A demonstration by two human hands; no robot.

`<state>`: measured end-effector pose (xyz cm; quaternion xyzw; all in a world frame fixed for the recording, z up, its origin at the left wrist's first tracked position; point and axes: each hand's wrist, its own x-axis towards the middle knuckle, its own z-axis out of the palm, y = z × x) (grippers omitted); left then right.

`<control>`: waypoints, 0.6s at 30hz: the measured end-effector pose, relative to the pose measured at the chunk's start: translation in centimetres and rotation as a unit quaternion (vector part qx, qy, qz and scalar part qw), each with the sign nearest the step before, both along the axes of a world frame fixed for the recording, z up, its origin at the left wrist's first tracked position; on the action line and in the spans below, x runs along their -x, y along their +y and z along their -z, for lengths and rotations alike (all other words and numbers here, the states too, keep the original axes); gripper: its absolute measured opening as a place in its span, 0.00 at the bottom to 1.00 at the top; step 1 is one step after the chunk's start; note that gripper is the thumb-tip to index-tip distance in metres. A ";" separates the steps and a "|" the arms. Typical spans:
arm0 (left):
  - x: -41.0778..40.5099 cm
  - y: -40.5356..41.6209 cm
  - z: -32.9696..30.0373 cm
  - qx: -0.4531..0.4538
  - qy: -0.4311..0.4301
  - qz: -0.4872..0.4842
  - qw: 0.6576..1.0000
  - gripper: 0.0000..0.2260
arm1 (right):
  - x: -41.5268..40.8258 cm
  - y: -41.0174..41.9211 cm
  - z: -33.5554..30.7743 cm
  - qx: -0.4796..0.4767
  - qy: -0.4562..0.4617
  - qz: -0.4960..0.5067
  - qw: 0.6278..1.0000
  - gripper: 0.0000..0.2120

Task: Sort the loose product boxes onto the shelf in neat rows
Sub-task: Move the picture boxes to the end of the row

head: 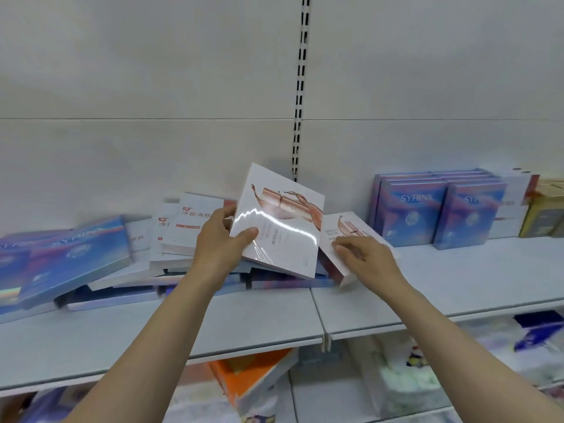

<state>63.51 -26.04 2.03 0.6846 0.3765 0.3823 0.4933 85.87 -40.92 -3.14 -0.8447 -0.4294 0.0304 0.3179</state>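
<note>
My left hand (218, 239) grips a white box with a rose-gold picture (279, 221) by its left edge, thumb on the front, and holds it tilted above the pile. A second white box of the same kind (345, 236) lies tilted to its right, and my right hand (366, 254) rests on its lower part with fingers curled over it. Under both lies a loose heap of flat boxes on the grey shelf (274, 312): white ones with red print (189, 230) and blue SYRINX ones (76, 254).
Blue SYRINX boxes (436, 209) stand upright in neat rows at the right of the shelf, with white and yellow boxes (543, 209) beyond them. A slotted upright (300, 87) runs up the back wall. The lower shelf holds an orange box (250, 380) and other goods.
</note>
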 end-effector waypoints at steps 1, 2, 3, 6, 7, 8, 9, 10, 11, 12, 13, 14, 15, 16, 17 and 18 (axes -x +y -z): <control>-0.1 -0.3 0.2 0.000 -0.002 0.004 1.000 0.24 | -0.5 -0.4 0.1 0.006 0.005 0.027 1.000 0.20; -0.1 -0.5 0.4 -0.003 -0.004 0.007 1.000 0.24 | -1.0 -0.9 0.1 0.028 0.002 0.060 0.998 0.28; -0.2 -0.8 0.6 -0.007 -0.006 0.009 1.000 0.24 | -1.8 -1.2 0.2 0.055 0.005 0.093 0.994 0.38; 0.0 -1.6 1.0 -0.014 -0.015 0.012 1.000 0.24 | -3.4 -1.9 0.4 0.121 0.072 0.149 0.979 0.60; 0.1 -1.9 1.0 -0.015 -0.016 0.014 1.000 0.23 | -3.7 -2.2 0.5 0.135 0.086 0.152 0.975 0.63; 0.3 -2.2 1.1 -0.016 -0.017 0.016 1.000 0.23 | -3.5 -2.5 0.4 0.157 0.086 0.155 0.972 0.64; 0.5 -2.5 1.2 -0.019 -0.021 0.016 0.999 0.23 | -3.4 -2.8 0.3 0.184 0.074 0.158 0.967 0.64; 0.7 -2.8 1.2 -0.022 -0.027 0.015 0.999 0.23 | -3.1 -3.1 0.2 0.213 0.063 0.162 0.961 0.64; 0.8 -3.0 1.3 -0.025 -0.031 0.012 0.999 0.22 | -3.0 -3.5 0.3 0.229 0.059 0.168 0.957 0.64; 1.0 -3.2 1.3 -0.028 -0.035 0.010 0.999 0.22 | -2.7 -3.9 0.2 0.235 0.063 0.179 0.953 0.65; 1.2 -3.5 1.5 -0.033 -0.036 0.012 0.999 0.22 | -2.7 -4.4 0.4 0.229 0.074 0.194 0.951 0.67; 1.3 -3.7 1.6 -0.038 -0.039 0.014 0.998 0.22 | -2.5 -4.9 0.3 0.221 0.085 0.207 0.949 0.68; 1.5 -3.9 1.8 -0.041 -0.044 0.019 0.998 0.21 | -2.5 -5.4 0.3 0.213 0.092 0.215 0.949 0.68; 1.6 -4.2 2.1 -0.042 -0.050 0.025 0.998 0.21 | -2.6 -5.9 0.5 0.205 0.100 0.218 0.949 0.65; 1.7 -4.6 2.3 -0.043 -0.057 0.029 0.997 0.21 | -2.7 -6.5 0.8 0.189 0.112 0.215 0.952 0.61; 1.7 -4.9 2.6 -0.046 -0.063 0.031 0.997 0.21 | -2.6 -7.1 1.0 0.160 0.134 0.209 0.956 0.57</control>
